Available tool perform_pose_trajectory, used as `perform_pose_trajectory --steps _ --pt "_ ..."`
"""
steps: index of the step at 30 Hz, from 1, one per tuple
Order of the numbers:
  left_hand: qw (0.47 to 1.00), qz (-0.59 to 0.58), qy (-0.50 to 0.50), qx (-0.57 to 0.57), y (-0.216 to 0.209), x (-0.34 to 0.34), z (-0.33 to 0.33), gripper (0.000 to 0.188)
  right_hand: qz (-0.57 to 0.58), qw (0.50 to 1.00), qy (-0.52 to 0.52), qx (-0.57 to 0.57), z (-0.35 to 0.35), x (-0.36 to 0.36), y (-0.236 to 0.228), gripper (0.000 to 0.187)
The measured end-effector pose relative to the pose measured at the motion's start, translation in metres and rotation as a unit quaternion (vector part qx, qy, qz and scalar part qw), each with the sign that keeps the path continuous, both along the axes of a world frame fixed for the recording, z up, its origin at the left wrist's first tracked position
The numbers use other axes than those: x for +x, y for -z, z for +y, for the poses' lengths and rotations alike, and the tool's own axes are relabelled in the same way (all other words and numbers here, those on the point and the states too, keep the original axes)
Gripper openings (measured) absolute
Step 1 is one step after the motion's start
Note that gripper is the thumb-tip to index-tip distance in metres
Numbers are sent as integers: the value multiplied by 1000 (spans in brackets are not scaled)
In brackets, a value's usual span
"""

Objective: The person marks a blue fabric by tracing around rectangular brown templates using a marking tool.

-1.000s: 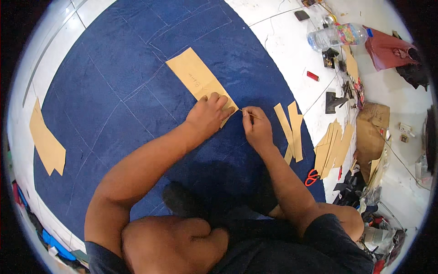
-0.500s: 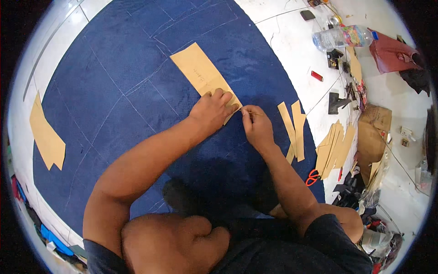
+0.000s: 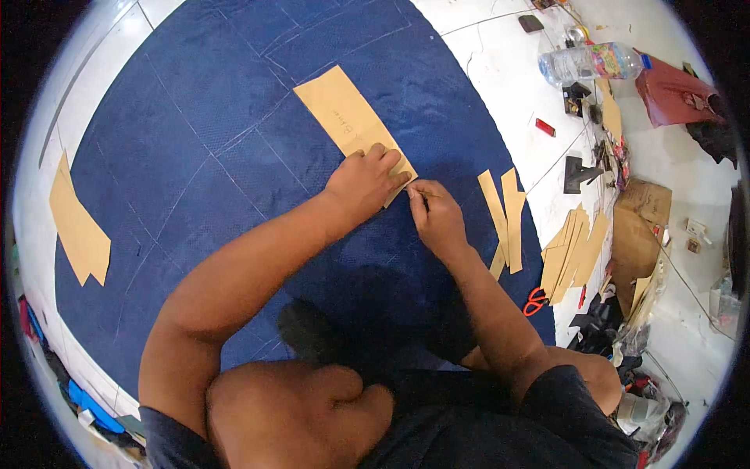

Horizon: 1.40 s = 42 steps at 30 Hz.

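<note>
A long tan card template with faint handwriting lies on dark blue sheet material marked with pale chalk-like lines. My left hand presses down on the near end of the template, fingers spread over the card and hiding part of it. Right beside the template's near right corner is my right hand. Its thumb and fingers pinch a thin brownish pen-like stick, mostly covered by the fingers, with the tip at the card's edge.
Narrow card strips lie on the sheet's right side, with more card pieces and red-handled scissors near its edge. A notched card piece is at far left. Beyond, on the white floor, are a plastic bottle and a cardboard box.
My right hand has shifted slightly left along the template's corner with the stick. My left hand stays pressed on the card. The whole view has moved a little.
</note>
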<state>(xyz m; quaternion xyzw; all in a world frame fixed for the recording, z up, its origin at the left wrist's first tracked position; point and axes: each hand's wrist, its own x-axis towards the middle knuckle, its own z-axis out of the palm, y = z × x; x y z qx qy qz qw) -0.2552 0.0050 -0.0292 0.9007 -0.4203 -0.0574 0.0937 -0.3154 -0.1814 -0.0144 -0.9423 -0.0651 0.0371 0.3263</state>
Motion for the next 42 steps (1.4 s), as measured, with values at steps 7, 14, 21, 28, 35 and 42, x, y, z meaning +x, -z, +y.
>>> perform_pose_trajectory --steps 7,14,21,28,35,42 --pt "1000 5 1 8 0 0 -4 40 36 996 -73 -22 1 -8 5 11" --pt "1000 -6 4 23 -4 0 -1 42 9 991 -134 12 5 -9 3 11" --pt "999 -7 5 31 -6 0 -1 41 10 996 -94 -7 6 -11 5 10" --pt "1000 -3 -6 10 -4 1 -5 41 26 999 -26 22 -6 2 5 17" --pt "998 58 -14 31 -5 0 -2 38 75 992 89 50 -11 12 -8 21" --pt "992 64 -48 -93 8 5 26 54 27 992 65 103 -31 26 -12 23"
